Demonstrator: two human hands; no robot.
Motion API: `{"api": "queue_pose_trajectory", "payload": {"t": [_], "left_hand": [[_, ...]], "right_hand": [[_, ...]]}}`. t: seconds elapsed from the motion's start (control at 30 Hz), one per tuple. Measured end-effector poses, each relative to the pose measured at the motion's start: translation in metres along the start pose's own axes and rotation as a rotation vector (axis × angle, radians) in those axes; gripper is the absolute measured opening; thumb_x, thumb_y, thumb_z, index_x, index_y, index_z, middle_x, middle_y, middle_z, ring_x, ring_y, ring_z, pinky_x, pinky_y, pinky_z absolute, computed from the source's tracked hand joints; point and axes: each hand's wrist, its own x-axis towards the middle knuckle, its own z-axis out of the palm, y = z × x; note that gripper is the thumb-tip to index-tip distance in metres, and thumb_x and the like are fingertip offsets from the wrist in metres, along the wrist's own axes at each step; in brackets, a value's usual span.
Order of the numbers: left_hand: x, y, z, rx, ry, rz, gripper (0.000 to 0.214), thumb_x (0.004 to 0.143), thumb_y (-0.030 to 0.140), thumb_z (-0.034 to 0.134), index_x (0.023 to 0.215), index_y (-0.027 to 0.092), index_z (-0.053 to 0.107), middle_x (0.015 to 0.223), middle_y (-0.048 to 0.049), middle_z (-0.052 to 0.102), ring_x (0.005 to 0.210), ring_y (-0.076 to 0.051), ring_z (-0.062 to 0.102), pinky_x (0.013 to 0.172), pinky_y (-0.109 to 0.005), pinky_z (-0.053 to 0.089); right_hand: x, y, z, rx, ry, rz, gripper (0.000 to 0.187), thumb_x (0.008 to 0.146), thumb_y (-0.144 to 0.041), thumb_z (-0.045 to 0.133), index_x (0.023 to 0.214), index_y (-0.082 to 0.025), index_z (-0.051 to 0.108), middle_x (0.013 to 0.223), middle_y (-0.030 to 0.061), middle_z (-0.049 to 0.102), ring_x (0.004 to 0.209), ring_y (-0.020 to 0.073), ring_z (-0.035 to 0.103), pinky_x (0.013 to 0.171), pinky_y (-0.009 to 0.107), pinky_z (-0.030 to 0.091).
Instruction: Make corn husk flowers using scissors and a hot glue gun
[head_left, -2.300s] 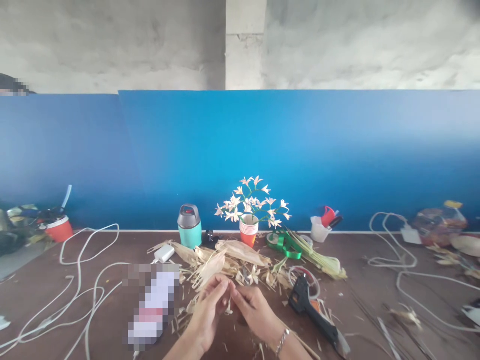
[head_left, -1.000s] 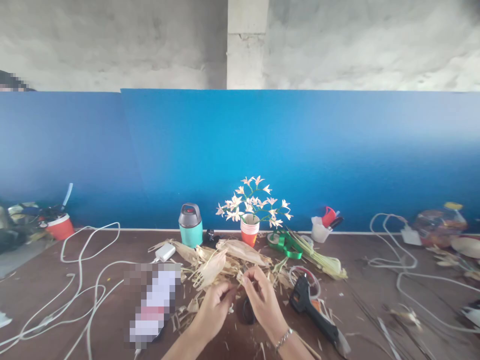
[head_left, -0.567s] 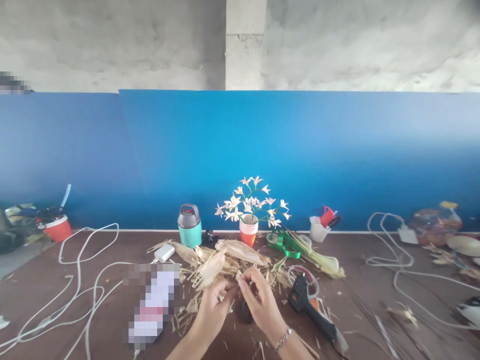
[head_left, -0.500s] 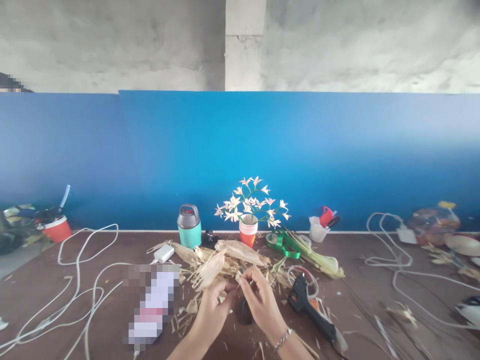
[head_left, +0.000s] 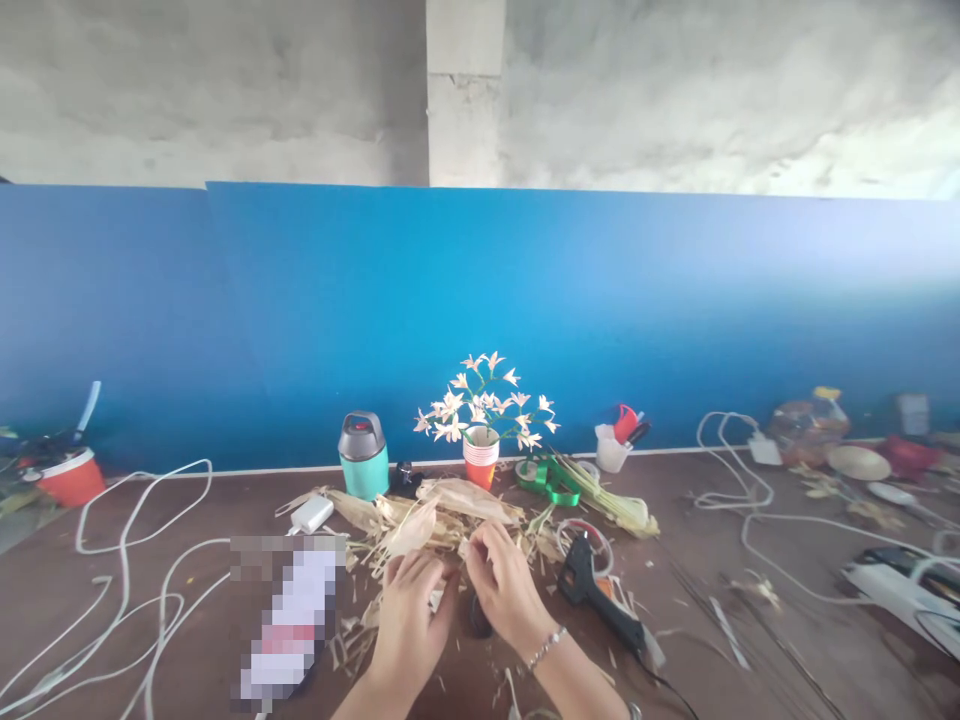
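Husks (head_left: 409, 530) lie just beyond the left hand (head_left: 409, 612) and right hand (head_left: 506, 588) — both curled; whether clamped on anything, I cannot tell.

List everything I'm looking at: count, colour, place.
Wall: one, grey, back
Partition: one, blue, back
Table: one, brown, foreground
Bucket: one, red, far left
Cables: several, white, both sides
Adapters: two, white, left and right
Blurred object: one, whitish, left
Flask: one, teal, back left
Cup stack: one, red, back centre
Flowers: many, pinkish, above cup stack
Husks: many, tan, centre
Ribbon: one, green, right of cup stack
Stalks: several, greenish, right of ribbon
Tool cup: one, white, back right
Glue gun: one, black, front right
Clutter: assorted, mixed, far right
Left grip: one, bare, front centre
Right grip: one, bare, front centre
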Motion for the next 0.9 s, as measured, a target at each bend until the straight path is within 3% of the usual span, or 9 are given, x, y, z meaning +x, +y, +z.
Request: {"api": "queue_pose_trajectory", "payload": {"t": [0.13,0.23,0.3,0.37,0.43,0.5,0.6,0.8,0.9], "left_hand": [[-0.001,0.003,0.001,-0.053,-0.013,-0.030,0.014,0.081,0.019,0.052,0.074,0.022,0.063,0.077,-0.0045,0.068,0.079,-0.024,0.061,0.077,-0.035,0.039],[0.001,0.003,0.003,-0.171,0.003,-0.121,0.015,0.081,0.023,0.055,0.069,0.022,0.064,0.074,-0.0039,0.068,0.077,-0.023,0.062,0.077,-0.034,0.041],[0.002,0.003,0.005,-0.285,0.003,-0.201,0.019,0.081,0.028,0.056,0.065,0.021,0.065,0.070,-0.0040,0.068,0.073,-0.022,0.062,0.073,-0.033,0.043],[0.004,0.004,0.007,-0.402,-0.017,-0.302,0.023,0.079,0.034,0.057,0.063,0.020,0.067,0.066,-0.0039,0.067,0.067,-0.021,0.061,0.067,-0.030,0.045],[0.004,0.006,0.008,-0.495,-0.038,-0.418,0.026,0.076,0.039,0.060,0.063,0.018,0.068,0.063,-0.0036,0.067,0.062,-0.020,0.060,0.060,-0.027,0.045],[0.005,0.008,0.008,-0.551,-0.045,-0.514,0.029,0.073,0.043,0.062,0.063,0.017,0.069,0.061,-0.0033,0.066,0.059,-0.018,0.058,0.056,-0.026,0.044],[0.005,0.011,0.010,-0.576,-0.062,-0.580,0.034,0.071,0.047,0.060,0.062,0.016,0.068,0.061,-0.0030,0.065,0.056,-0.016,0.055,0.054,-0.024,0.043],[0.008,0.012,0.011,-0.574,-0.107,-0.636,0.032,0.070,0.046,0.059,0.063,0.015,0.067,0.059,-0.0029,0.064,0.055,-0.015,0.052,0.051,-0.023,0.040],[0.009,0.015,0.010,-0.580,-0.107,-0.644,0.029,0.071,0.043,0.059,0.064,0.016,0.068,0.061,-0.0024,0.065,0.055,-0.014,0.050,0.052,-0.023,0.039]], "right_hand": [[0.005,-0.002,-0.012,-0.078,-0.035,-0.026,0.022,0.091,-0.022,0.038,0.070,-0.022,0.045,0.073,0.0016,0.052,0.065,0.0147,0.052,0.061,0.026,0.040],[0.000,0.008,-0.039,-0.234,-0.037,0.039,0.030,0.093,-0.024,0.032,0.067,-0.022,0.047,0.073,0.0042,0.056,0.070,0.0173,0.054,0.066,0.029,0.041],[-0.013,0.024,-0.065,-0.480,0.007,0.162,0.023,0.090,-0.025,0.040,0.070,-0.021,0.052,0.078,0.0069,0.059,0.077,0.0218,0.056,0.070,0.034,0.040],[-0.033,0.044,-0.089,-0.727,0.030,0.343,0.008,0.078,-0.025,0.057,0.085,-0.020,0.057,0.091,0.0115,0.061,0.088,0.0297,0.056,0.071,0.038,0.039],[-0.053,0.064,-0.104,-0.848,-0.083,0.471,0.024,0.068,-0.020,0.063,0.092,-0.018,0.059,0.093,0.0134,0.061,0.091,0.0327,0.057,0.069,0.038,0.039],[-0.069,0.077,-0.108,-0.890,-0.189,0.489,0.031,0.066,-0.013,0.059,0.097,-0.016,0.059,0.097,0.0144,0.062,0.094,0.0325,0.057,0.071,0.038,0.039],[-0.078,0.083,-0.103,-0.895,-0.250,0.439,0.045,0.067,-0.007,0.051,0.111,-0.014,0.056,0.106,0.0151,0.062,0.101,0.0310,0.056,0.077,0.039,0.038],[-0.066,0.078,-0.104,-0.977,-0.161,0.373,0.041,0.070,-0.007,0.049,0.109,-0.015,0.058,0.103,0.0145,0.062,0.099,0.0321,0.056,0.077,0.039,0.039],[-0.059,0.080,-0.110,-0.863,-0.069,0.399,0.039,0.071,-0.011,0.049,0.109,-0.013,0.056,0.100,0.0152,0.063,0.095,0.0318,0.057,0.075,0.038,0.041]]}}
